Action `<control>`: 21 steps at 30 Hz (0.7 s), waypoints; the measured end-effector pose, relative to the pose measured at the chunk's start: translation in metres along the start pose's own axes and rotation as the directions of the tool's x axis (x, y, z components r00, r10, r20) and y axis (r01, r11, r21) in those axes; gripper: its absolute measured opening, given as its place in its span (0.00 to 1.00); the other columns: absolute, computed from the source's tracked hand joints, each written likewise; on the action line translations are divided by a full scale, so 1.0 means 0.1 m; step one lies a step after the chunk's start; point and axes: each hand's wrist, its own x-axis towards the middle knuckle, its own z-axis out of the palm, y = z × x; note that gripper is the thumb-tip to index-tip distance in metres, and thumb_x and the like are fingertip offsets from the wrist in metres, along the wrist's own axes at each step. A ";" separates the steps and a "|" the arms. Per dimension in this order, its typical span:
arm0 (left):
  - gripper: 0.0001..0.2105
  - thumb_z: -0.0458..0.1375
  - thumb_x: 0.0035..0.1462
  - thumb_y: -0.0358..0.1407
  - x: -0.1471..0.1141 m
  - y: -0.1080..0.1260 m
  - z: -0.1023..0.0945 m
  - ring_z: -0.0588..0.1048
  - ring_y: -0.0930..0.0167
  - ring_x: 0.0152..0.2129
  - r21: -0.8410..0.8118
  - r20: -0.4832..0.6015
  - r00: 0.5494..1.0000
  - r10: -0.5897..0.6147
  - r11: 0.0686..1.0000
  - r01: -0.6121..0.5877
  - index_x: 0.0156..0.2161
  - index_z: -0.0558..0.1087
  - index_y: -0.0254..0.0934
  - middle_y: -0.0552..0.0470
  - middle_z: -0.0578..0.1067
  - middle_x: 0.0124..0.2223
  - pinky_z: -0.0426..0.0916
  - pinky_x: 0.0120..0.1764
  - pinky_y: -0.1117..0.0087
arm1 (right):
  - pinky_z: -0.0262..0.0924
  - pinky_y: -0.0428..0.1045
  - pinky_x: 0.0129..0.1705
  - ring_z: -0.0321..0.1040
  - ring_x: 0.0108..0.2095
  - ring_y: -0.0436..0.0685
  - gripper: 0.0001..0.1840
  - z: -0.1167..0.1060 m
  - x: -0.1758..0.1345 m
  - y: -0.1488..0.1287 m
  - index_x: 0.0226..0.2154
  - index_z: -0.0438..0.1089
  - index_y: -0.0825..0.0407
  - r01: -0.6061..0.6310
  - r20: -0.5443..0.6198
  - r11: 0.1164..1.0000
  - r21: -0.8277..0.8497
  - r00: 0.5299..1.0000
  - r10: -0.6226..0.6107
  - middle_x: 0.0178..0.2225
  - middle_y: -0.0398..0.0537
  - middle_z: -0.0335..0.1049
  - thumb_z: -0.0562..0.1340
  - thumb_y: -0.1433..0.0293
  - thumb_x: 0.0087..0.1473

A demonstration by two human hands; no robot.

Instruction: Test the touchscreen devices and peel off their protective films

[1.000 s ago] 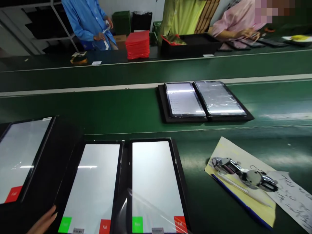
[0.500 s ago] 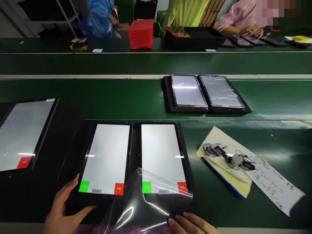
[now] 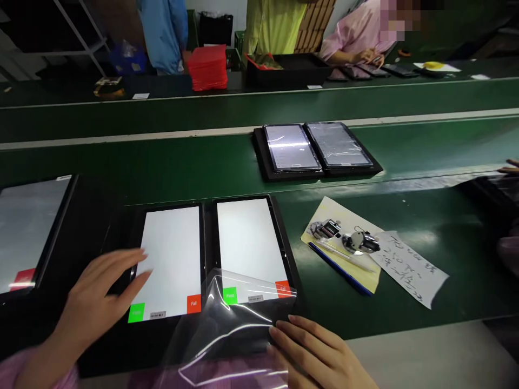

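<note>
- Head view. Left hand (image 3: 93,302): thumb and fingers spread apart, nothing grasped; fingertips over the left edge of the left tablet (image 3: 172,259). Contact with the glass: cannot tell.
- Right hand (image 3: 316,351): fingers slightly bent, close together, tips at the right edge of a clear film (image 3: 231,324). Thumb mostly hidden; cannot tell whether it pinches.
- Film bent and glossy, upper part overlapping the lower end of the right tablet (image 3: 249,243).
- Both tablets side by side on a black base (image 3: 288,254) on the green surface (image 3: 324,308), screens lit white.
- Left tablet: red square (image 3: 193,303) reads "Fail"; lettering on its green square too washed out.
- Right tablet: green square (image 3: 230,295) reads "Pass"; red square (image 3: 283,289) under film glare, "Fail" faint.
- Grey stickers at both screens' lower edges: print too small.
- White paper (image 3: 413,270) to the right: handwritten, "250" apparently among the marks, rest unclear.
- Brands: none legible.
</note>
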 end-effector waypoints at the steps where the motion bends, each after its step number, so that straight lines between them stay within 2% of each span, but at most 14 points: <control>1: 0.13 0.58 0.65 0.47 0.29 0.12 0.06 0.78 0.54 0.53 0.010 0.053 0.998 0.045 0.999 -0.046 0.48 0.81 0.50 0.50 0.82 0.54 0.68 0.64 0.45 | 0.73 0.54 0.60 0.81 0.49 0.59 0.19 0.00 0.02 0.00 0.48 0.78 0.56 0.010 -0.005 1.000 -0.018 1.000 -0.010 0.48 0.51 0.82 0.51 0.75 0.74; 2: 0.16 0.55 0.66 0.49 0.57 0.21 0.13 0.76 0.51 0.56 0.043 0.096 0.994 0.059 0.997 -0.064 0.47 0.82 0.47 0.46 0.80 0.57 0.64 0.64 0.41 | 0.74 0.54 0.59 0.81 0.48 0.58 0.20 0.00 0.03 -0.01 0.47 0.78 0.57 0.020 -0.010 0.999 -0.038 1.000 -0.021 0.47 0.51 0.83 0.50 0.76 0.74; 3: 0.19 0.52 0.67 0.50 0.83 0.27 0.21 0.73 0.48 0.60 0.078 0.147 0.988 0.038 0.996 -0.050 0.50 0.82 0.44 0.43 0.77 0.62 0.61 0.65 0.36 | 0.75 0.54 0.58 0.81 0.48 0.58 0.20 0.00 0.04 -0.02 0.47 0.78 0.57 0.029 -0.011 0.998 -0.055 0.999 -0.030 0.47 0.51 0.83 0.49 0.77 0.74; 5: 0.23 0.53 0.66 0.51 1.27 0.31 0.35 0.65 0.44 0.67 0.114 0.263 0.964 -0.031 0.993 0.001 0.55 0.80 0.43 0.39 0.70 0.69 0.53 0.66 0.30 | 0.76 0.53 0.57 0.82 0.48 0.58 0.20 0.00 0.05 -0.06 0.47 0.77 0.56 0.030 -0.010 0.997 -0.068 0.999 -0.031 0.46 0.50 0.83 0.49 0.75 0.75; 8: 0.18 0.58 0.62 0.50 1.65 0.28 0.52 0.62 0.44 0.68 0.084 0.353 0.934 -0.058 0.996 0.030 0.50 0.83 0.47 0.42 0.74 0.65 0.46 0.66 0.27 | 0.76 0.53 0.56 0.82 0.46 0.58 0.17 0.00 0.01 -0.14 0.48 0.77 0.53 0.008 -0.014 0.998 -0.057 1.000 -0.009 0.46 0.51 0.83 0.52 0.69 0.76; 12: 0.11 0.61 0.61 0.47 1.76 0.26 0.59 0.66 0.49 0.66 0.020 0.330 0.944 -0.022 1.000 0.017 0.38 0.85 0.49 0.47 0.81 0.58 0.42 0.68 0.29 | 0.76 0.55 0.57 0.81 0.50 0.59 0.19 0.07 -0.08 -0.19 0.49 0.76 0.56 -0.034 -0.044 0.999 -0.036 0.999 0.032 0.48 0.54 0.82 0.50 0.70 0.76; 16: 0.10 0.62 0.60 0.47 1.74 0.27 0.60 0.72 0.49 0.61 -0.044 0.298 0.955 -0.004 0.999 0.018 0.36 0.84 0.47 0.44 0.82 0.56 0.47 0.66 0.28 | 0.78 0.57 0.54 0.81 0.49 0.61 0.20 0.14 -0.14 -0.16 0.48 0.76 0.58 0.006 -0.010 0.997 -0.077 1.000 -0.007 0.48 0.55 0.82 0.49 0.77 0.73; 18: 0.10 0.62 0.60 0.45 1.75 0.29 0.62 0.73 0.49 0.61 -0.071 0.285 0.958 0.018 0.997 0.002 0.35 0.83 0.45 0.43 0.81 0.57 0.47 0.66 0.27 | 0.79 0.56 0.52 0.81 0.49 0.60 0.19 0.14 -0.13 -0.15 0.48 0.76 0.57 0.018 -0.004 0.996 -0.083 1.000 -0.018 0.48 0.54 0.82 0.49 0.76 0.73; 21: 0.09 0.60 0.62 0.41 1.74 0.34 0.59 0.71 0.50 0.63 -0.084 0.263 0.960 0.093 0.994 -0.073 0.33 0.79 0.41 0.44 0.82 0.55 0.37 0.68 0.26 | 0.79 0.55 0.51 0.81 0.49 0.59 0.20 0.09 -0.06 -0.13 0.48 0.76 0.56 0.030 0.000 0.995 -0.100 1.000 -0.030 0.47 0.53 0.82 0.48 0.74 0.75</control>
